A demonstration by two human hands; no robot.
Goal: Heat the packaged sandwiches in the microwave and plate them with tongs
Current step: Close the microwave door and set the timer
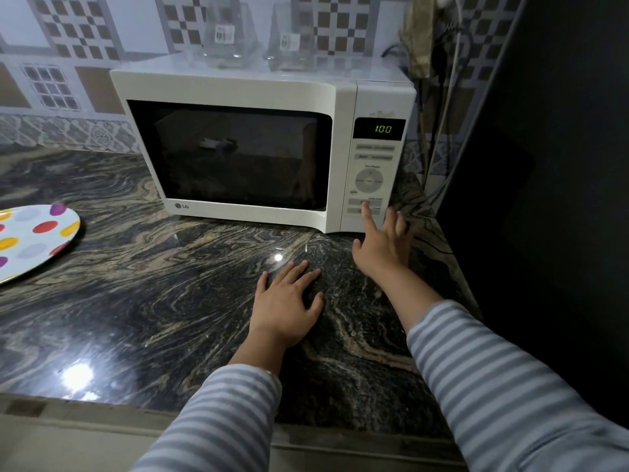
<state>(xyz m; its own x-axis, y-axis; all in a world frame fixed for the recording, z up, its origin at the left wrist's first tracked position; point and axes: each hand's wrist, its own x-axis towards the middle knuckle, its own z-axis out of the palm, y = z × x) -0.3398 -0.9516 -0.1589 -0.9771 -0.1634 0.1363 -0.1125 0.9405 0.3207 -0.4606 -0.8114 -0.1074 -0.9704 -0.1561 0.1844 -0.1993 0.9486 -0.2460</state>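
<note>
A person's right hand (383, 245) reaches to the control panel (372, 172) of a white microwave (238, 148), index fingertip (366, 207) on or just at the lower row of buttons, the other fingers spread loose and grasping nothing. The button lies at about 11 o'clock from that hand's palm, and the right hand is far the nearer of the 2. The left hand (287, 301) rests flat on the marbled countertop (136, 301), fingers splayed and empty, at roughly 7 o'clock from the panel. The display (383, 128) shows 100. The microwave's long axis runs from 9 to 3 o'clock, door shut and facing the person at 6 o'clock; the sandwiches cannot be made out through the dark glass, though they are presumably inside. A spotted plate (34, 240) waits at the 9 o'clock edge of the counter, well apart. No tongs are visible. The press appears to be the start of heating.
</note>
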